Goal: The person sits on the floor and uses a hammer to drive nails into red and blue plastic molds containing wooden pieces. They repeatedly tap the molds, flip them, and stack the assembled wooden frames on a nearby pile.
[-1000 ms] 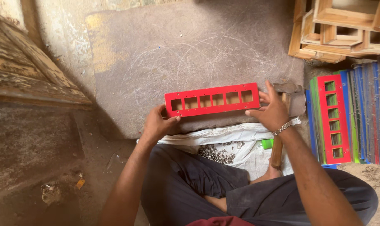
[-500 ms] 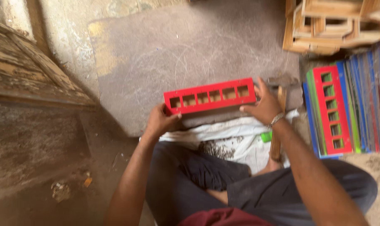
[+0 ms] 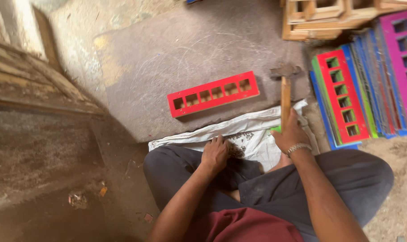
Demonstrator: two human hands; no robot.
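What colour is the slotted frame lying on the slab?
Red slotted frame, clearest in the head view.

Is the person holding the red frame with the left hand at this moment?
No, the red frame lies alone on the grey slab, while the left hand rests on the white sack.

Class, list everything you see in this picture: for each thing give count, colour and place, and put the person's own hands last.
Frame: one, red, with a row of square holes, flat on the slab.
Slab: one, grey, on the floor ahead.
Hammer: one, wooden handle, dark head, resting on the slab's right edge.
Sack: one, white, spread before the knees, with small dark bits on it.
Stacked frames: many, red, blue, green, magenta, at right.
Bare wooden frames: several, top right.
Planks: weathered, at left.
Left hand: on the sack's near edge.
Right hand: gripping the hammer handle.
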